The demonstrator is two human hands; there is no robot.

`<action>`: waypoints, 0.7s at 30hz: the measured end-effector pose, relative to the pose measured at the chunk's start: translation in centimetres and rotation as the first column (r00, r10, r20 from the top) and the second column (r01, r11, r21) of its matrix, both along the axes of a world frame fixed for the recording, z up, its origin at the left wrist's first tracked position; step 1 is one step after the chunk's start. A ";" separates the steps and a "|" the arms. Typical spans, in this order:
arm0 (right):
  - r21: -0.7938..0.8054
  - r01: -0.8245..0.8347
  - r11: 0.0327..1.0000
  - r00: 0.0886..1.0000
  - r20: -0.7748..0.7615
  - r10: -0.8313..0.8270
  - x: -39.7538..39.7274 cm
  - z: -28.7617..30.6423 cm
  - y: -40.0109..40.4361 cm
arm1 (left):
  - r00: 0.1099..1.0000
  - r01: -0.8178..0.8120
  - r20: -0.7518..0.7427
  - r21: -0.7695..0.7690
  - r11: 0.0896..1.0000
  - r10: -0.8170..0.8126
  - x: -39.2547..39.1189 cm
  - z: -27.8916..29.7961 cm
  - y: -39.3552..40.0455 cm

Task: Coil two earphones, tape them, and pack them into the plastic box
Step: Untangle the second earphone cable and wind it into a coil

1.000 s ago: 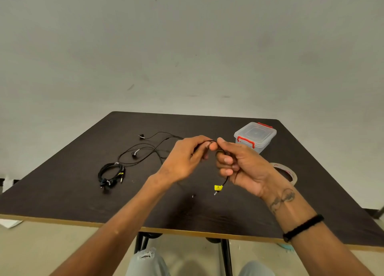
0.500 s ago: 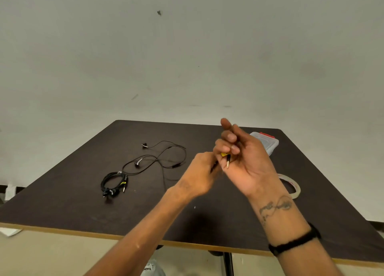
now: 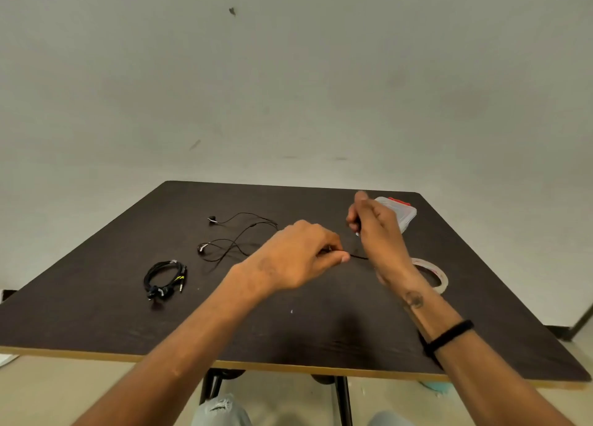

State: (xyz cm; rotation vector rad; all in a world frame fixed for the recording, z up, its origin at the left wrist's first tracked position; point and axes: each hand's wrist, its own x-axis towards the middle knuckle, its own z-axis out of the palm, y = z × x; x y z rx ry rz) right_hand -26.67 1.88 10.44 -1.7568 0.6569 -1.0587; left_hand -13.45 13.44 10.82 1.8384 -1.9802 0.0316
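A loose black earphone [image 3: 239,238] sprawls over the dark table [image 3: 96,313], its two buds lying at the left. My left hand [image 3: 301,257] pinches its cable above the table's middle. My right hand [image 3: 373,225] is raised beside it and grips the plug end, whose metal tip pokes out below the fingers; a short stretch of cable runs between the two hands. A second earphone [image 3: 165,278] lies coiled in a bundle at the left. The clear plastic box [image 3: 406,213] with red clasps stands behind my right hand, partly hidden. A roll of tape [image 3: 433,273] lies flat under my right wrist.
The table's front edge runs near my knees, with its legs below. A pale wall rises behind the table. A small white speck lies on the table in front of my left wrist.
My right hand has turned over and swung right, now showing its back, with the plug still in it. My left hand has shifted slightly left and lower along the cable.
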 end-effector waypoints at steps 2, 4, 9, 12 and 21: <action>-0.082 -0.070 0.994 0.986 -0.154 0.057 -0.3 -1.2 0.4 | 1.000 -0.016 -0.018 -0.009 1.000 0.016 0.7 0.9 0.1; -0.114 -0.128 0.985 0.962 -0.254 0.096 -0.4 -2.0 0.6 | 0.999 -0.029 -0.046 -0.024 0.999 0.028 1.5 1.5 0.1; 0.216 -0.273 0.937 0.937 -0.161 0.310 -0.6 -2.1 2.2 | 0.995 -0.067 -0.081 -0.085 0.994 0.060 2.5 1.8 -0.1; 0.385 -0.328 0.863 0.933 -0.010 0.360 -0.8 -1.8 3.2 | 0.987 -0.086 -0.152 -0.171 0.982 0.060 3.0 1.2 -0.4; 0.570 -0.637 0.519 0.769 0.513 0.382 -1.8 0.2 5.2 | 0.909 -0.169 -0.414 -0.281 0.945 0.039 1.7 -1.9 -0.7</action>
